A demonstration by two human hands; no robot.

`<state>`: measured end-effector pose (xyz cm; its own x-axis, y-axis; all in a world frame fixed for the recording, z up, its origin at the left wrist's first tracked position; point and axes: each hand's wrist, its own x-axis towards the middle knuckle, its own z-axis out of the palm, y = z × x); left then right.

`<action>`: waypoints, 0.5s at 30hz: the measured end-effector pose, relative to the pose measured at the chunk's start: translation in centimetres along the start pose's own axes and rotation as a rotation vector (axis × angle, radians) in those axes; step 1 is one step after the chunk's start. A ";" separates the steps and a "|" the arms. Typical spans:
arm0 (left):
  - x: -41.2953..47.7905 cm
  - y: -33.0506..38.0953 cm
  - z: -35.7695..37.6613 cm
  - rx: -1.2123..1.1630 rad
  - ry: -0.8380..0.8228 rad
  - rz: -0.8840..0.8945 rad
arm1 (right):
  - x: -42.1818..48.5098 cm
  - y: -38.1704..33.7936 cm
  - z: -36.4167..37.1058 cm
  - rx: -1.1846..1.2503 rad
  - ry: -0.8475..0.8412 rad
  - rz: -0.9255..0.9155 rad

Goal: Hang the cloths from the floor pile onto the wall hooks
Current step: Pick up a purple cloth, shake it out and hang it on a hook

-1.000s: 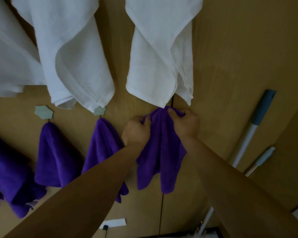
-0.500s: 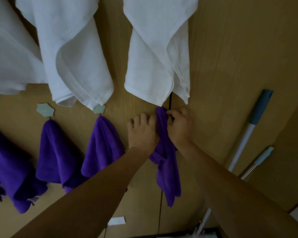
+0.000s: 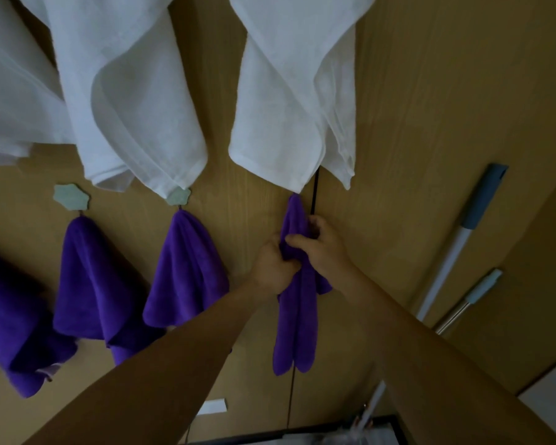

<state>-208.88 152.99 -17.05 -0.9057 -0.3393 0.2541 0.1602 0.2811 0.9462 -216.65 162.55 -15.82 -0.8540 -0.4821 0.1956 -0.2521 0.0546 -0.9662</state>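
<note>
The purple cloth (image 3: 297,316) hangs in a narrow, bunched strip against the wooden wall (image 3: 430,107). Its top point is tucked just under the lower corner of a white cloth (image 3: 289,97), so what it hangs from cannot be seen. Both hands hold it near the top: the left hand (image 3: 272,268) has its fingers curled into the fabric from the left side, and the right hand (image 3: 323,250) grips it from the right with the thumb lying across the front. The hands touch each other around the cloth. A dark vertical seam (image 3: 315,194) in the wall runs just behind it. To the left, two more purple cloths (image 3: 187,268) (image 3: 90,284) hang from pale green star-shaped hooks (image 3: 72,201) (image 3: 178,197), and another purple bundle (image 3: 10,316) hangs at the far left edge. Above them hang further white cloths (image 3: 132,91) (image 3: 10,91). To the right, two long handles (image 3: 463,239) (image 3: 469,300) with blue grips lean against the wall, well apart from the hands.
</note>
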 end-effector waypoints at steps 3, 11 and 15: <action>-0.9 -1.5 0.3 -0.218 0.064 -0.048 | -0.4 0.5 0.3 0.029 -0.049 0.011; -2.7 -6.6 -0.4 0.080 0.027 -0.077 | -1.8 3.8 0.7 -0.071 0.002 -0.009; -0.6 -5.9 -2.4 0.449 0.005 -0.060 | -1.2 4.6 0.2 -0.158 0.013 0.031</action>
<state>-208.31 149.39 -22.28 -0.9061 -0.3707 0.2039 -0.0791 0.6218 0.7791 -216.68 163.24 -20.50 -0.8679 -0.4670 0.1692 -0.2932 0.2068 -0.9334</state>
